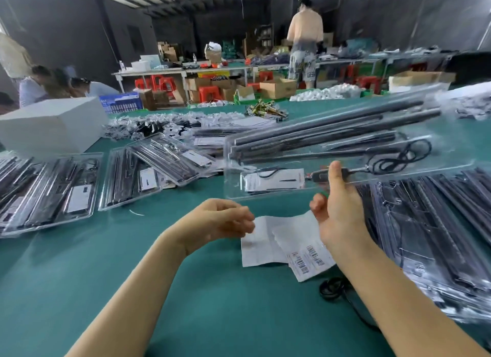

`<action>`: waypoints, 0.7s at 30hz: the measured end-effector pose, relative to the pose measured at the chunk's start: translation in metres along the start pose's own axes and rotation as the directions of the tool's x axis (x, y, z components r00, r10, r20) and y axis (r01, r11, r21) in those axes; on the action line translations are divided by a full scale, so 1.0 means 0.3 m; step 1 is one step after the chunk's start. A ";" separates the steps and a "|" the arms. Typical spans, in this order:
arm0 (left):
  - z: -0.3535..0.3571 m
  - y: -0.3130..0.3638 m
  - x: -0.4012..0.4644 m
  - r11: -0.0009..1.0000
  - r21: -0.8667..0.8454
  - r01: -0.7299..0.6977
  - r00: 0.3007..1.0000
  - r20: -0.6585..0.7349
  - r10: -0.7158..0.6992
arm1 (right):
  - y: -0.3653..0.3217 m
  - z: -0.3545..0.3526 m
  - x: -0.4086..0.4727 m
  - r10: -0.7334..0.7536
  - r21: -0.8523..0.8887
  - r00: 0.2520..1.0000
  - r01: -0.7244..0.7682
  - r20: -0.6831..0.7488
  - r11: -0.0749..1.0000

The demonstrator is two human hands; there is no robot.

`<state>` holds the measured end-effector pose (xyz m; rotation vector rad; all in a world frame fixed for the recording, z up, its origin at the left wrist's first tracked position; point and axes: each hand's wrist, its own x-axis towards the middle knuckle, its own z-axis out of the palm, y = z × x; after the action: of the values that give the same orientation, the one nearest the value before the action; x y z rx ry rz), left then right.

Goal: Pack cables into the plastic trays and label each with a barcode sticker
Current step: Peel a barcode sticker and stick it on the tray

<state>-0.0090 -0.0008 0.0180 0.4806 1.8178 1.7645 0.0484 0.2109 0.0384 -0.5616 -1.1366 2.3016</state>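
The right hand (336,218) holds up a clear plastic tray (332,154) above the green table (186,303). The thumb presses on the near edge of the tray, and the other fingers go under it, so I cannot tell how they lie. The tray is tilted, with its right end higher. Inside it are long dark rods (332,125), a coiled black cable (398,157) and a white card (273,180).

The left hand (220,221) hangs low over the table, just beside the sticker sheets (287,245). Its fingers are loosely curled and hold nothing that I can see. It looks blurry.

The sticker sheets are white paper with small barcodes on them. They lie flat on the table under the two hands. A black loop of cable (332,289) lies near them, by the right arm.

More packed trays (53,191) lie on the left side of the table. A big pile of trays (425,223) lies on the right. A white box (50,125) sits at the far left. Other people stand and sit far away in the room.
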 end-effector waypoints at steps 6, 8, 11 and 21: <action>0.038 -0.010 0.033 0.913 -0.405 -0.050 0.996 -0.086 0.017 | 0.042 -0.001 0.013 0.258 0.049 0.960 -0.264 0.111 0.963; 0.037 -0.007 0.039 0.854 -0.504 -0.127 0.988 -0.141 0.064 | 0.052 -0.001 0.013 0.287 0.044 0.949 -0.295 0.132 0.955; 0.034 -0.008 0.044 0.813 -0.557 -0.172 0.972 -0.228 0.049 | 0.073 -0.008 0.015 0.336 0.008 0.928 -0.341 0.159 0.940; 0.040 -0.023 0.057 0.795 -0.574 -0.197 0.934 -0.357 -0.027 | 0.111 -0.014 0.037 0.393 -0.138 0.909 -0.376 0.137 0.916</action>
<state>-0.0142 0.0185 0.0090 -0.0180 1.3177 2.4798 0.0335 0.2029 0.0074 -0.7037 -1.3335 2.6746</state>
